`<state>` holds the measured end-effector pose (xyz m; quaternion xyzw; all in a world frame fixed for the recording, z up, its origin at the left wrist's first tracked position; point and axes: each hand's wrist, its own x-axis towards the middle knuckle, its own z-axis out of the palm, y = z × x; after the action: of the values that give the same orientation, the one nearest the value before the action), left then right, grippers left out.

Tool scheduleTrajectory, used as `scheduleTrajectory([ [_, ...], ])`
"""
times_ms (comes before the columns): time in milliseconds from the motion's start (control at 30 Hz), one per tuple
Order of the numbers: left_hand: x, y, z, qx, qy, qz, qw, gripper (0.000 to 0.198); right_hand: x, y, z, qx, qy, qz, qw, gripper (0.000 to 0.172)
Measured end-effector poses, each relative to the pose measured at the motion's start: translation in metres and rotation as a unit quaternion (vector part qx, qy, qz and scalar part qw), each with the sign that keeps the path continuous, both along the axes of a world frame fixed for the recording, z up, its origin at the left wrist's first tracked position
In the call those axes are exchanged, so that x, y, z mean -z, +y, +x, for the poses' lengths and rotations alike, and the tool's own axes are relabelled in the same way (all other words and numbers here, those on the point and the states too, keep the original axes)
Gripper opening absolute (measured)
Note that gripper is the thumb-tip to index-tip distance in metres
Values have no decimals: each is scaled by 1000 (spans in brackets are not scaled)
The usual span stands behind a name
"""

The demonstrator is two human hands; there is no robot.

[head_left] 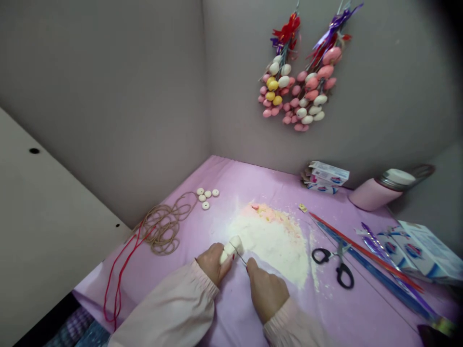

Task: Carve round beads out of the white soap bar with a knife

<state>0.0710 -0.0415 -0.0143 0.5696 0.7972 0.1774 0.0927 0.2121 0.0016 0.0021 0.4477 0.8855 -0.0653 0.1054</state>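
Note:
My left hand (211,262) is closed around a small white carved piece of soap (236,243) with rounded sections and a groove across it. In my right hand (267,291) is a thin dark carving tool (242,259), pinched between thumb and fingers, its slim tip against the soap. How much of the tool the right hand covers cannot be seen. Just beyond both hands spreads a heap of white shavings (277,248), with pink and yellow crumbs (269,214) along its far side. A small red spot shows by the left thumb.
Black-handled scissors (340,258) lie right of the shavings, beside red and blue strips (376,270). Soap boxes (327,176) and a pink bottle (376,193) stand behind. Left are several white beads (205,205), coiled twine (162,226) and red cord (119,274). Colourful bead-like bunches (307,91) hang above.

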Motion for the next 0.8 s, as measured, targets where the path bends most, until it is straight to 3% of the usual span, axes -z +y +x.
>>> scheduleTrajectory([
  [233,-2,-1,3,-9,22,1,1000,32,-1,-2,4,-1,-35,4,999,19],
  [533,2,-1,3,-1,26,38,999,31,3,1,2,-3,52,57,997,20],
  [800,6,-2,2,26,30,52,998,30,14,3,1,-17,49,70,996,15],
])
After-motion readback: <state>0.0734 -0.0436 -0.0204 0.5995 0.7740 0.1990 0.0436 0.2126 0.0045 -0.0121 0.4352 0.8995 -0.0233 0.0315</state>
